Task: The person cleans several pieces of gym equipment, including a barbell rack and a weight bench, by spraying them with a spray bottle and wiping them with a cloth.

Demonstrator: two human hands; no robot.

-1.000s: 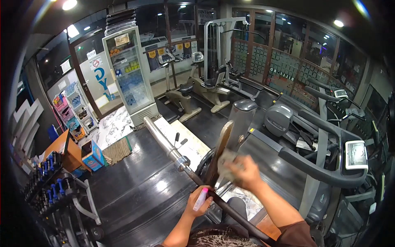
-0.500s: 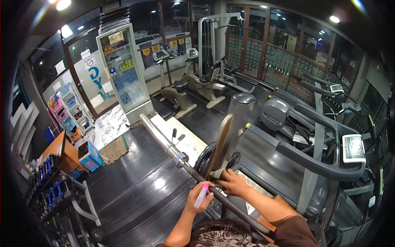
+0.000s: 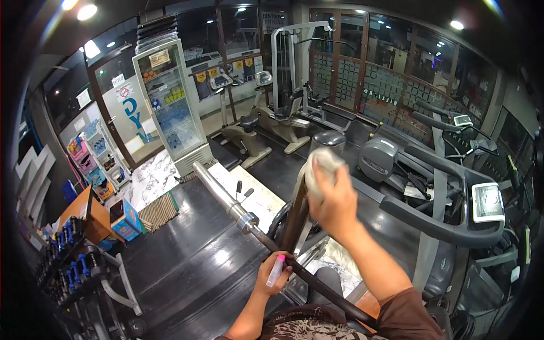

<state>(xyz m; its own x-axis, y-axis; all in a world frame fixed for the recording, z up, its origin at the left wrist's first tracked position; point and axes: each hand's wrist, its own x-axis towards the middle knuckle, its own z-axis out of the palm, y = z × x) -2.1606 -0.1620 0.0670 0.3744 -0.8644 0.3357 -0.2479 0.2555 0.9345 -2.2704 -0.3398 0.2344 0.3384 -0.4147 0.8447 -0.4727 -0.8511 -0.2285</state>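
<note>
My left hand (image 3: 265, 279) is closed round a small clear bottle with a pink cap (image 3: 276, 272), and it rests against the dark bar of a barbell (image 3: 317, 286). The barbell's thick silver sleeve (image 3: 218, 190) points away to the upper left. My right hand (image 3: 335, 207), slightly blurred, grips a pale cloth (image 3: 323, 161) at the top of a tilted upright post (image 3: 296, 218). The cloth covers the post's upper end. How the fingers fold into the cloth is partly hidden.
Treadmills (image 3: 442, 218) stand to the right, exercise bikes (image 3: 246, 136) and a cable machine (image 3: 289, 62) at the back. A glass-door drinks fridge (image 3: 175, 113) is at the upper left. Blue dumbbells (image 3: 73, 272) sit on a rack at the lower left.
My right hand has moved up from beside the bar to the top of the post, carrying the cloth. My left hand stays by the bar with the bottle.
</note>
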